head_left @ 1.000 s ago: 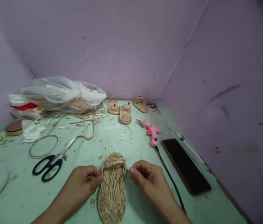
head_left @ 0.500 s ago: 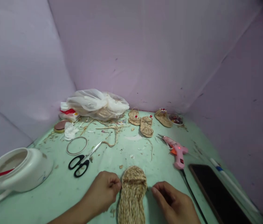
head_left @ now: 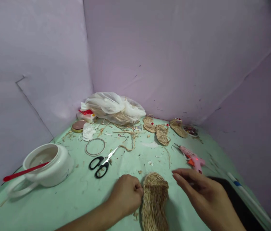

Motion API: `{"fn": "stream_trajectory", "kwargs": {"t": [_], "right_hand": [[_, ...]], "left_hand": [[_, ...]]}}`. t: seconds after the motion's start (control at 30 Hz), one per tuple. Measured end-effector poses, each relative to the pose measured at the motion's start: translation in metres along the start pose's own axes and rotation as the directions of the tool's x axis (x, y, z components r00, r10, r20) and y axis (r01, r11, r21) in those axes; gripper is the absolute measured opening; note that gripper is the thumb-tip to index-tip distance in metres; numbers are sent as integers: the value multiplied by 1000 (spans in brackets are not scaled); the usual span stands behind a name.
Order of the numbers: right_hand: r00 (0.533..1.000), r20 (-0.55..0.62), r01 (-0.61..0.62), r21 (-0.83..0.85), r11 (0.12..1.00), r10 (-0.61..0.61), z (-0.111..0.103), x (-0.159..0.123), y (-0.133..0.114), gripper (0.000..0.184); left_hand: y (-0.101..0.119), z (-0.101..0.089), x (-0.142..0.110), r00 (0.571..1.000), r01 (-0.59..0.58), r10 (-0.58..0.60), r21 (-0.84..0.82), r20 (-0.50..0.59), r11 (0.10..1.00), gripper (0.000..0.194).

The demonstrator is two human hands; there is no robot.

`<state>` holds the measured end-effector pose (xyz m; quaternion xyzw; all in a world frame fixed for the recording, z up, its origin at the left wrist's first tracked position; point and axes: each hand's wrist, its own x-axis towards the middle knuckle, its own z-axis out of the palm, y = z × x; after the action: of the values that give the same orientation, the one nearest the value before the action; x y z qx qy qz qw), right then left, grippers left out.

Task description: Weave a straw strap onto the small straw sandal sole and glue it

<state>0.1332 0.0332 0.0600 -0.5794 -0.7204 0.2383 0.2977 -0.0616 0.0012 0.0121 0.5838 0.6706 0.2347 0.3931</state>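
Coiled, ridged straw sole between two hands
The left hand is curled nearly closed at the sole's edge — whether it pinches it, I cannot tell; the right hand, half open with nothing visible in it, hovers apart on the other side. Beyond lie slim metal-bladed scissors, a pink plastic glue gun and a rounded, glossy white pot — all on the pale green bench.

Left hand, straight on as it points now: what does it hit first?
The woven sole, at its left edge. The left hand looks right beside it, though depth leaves actual contact unclear.
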Motion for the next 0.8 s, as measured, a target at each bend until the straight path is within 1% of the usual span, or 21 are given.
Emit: {"fn": "stream_trajectory", "kwargs": {"t": [0.03, 0.07, 0.1, 0.17, 0.23, 0.3, 0.37, 0.43, 0.47, 0.53, 0.57, 0.63, 0.7, 0.73, 0.77, 0.8], "right_hand": [[991, 57, 125, -49, 991, -122, 5, 10, -15, 21], [966, 114, 245, -99, 965, -233, 13, 21, -30, 19], [935, 171, 337, -160, 928, -310, 23, 33, -44, 18], [873, 308, 463, -287, 838, -377, 46, 57, -63, 19], [808, 443, 564, -389, 729, -389, 71, 78, -72, 18], [782, 486, 596, -402, 695, -390, 92, 93, -73, 16], [777, 500, 605, -426, 672, -382, 108, 103, -70, 14], [780, 501, 604, -446, 660, -375, 116, 107, -68, 12], [786, 493, 598, -455, 660, -372, 117, 107, -69, 12], [812, 452, 570, -476, 669, -370, 109, 106, -71, 12], [829, 418, 550, -487, 678, -372, 100, 105, -73, 13], [861, 326, 507, -501, 701, -389, 75, 99, -73, 15], [881, 225, 470, -506, 723, -416, 43, 89, -68, 16], [889, 149, 445, -502, 741, -433, 27, 84, -62, 16], [878, -22, 421, -442, 792, -479, 12, 78, -56, 14], [857, -185, 391, -374, 841, -481, -1, 72, -48, 12]], "left_hand": [[0, 0, 0, 1000, 2, -2, 9, -1, 1000, 20], [0, -1, 0, 1000, 12, -12, 15, 2, 1000, 20], [0, -1, 0, 1000, 25, -25, 19, 6, 1000, 19], [-1, -2, 0, 999, 47, -48, 24, 24, 999, 17], [-1, -3, 0, 997, 61, -62, 38, 41, 997, 15], [-1, -3, 0, 997, 55, -58, 60, 44, 997, 14], [0, -3, -1, 999, 39, -41, 72, 26, 997, 13], [0, -4, -1, 1000, 26, -27, 62, 11, 998, 14], [0, -4, -1, 999, 28, -29, 41, 14, 999, 15], [-1, -5, 0, 998, 55, -52, -72, 44, 996, 20], [-2, -5, 1, 996, 68, -60, -143, 65, 987, 25], [-3, -7, 4, 996, 72, -54, -264, 75, 962, 34], [-4, -8, 6, 999, 45, -35, -315, 38, 948, 38], [-4, -9, 7, 1000, 23, -21, -321, 9, 947, 38], [-4, -8, 8, 1000, 0, -6, -326, -18, 945, 38], [-5, -8, 8, 999, -23, 9, -330, -43, 944, 38]]}}
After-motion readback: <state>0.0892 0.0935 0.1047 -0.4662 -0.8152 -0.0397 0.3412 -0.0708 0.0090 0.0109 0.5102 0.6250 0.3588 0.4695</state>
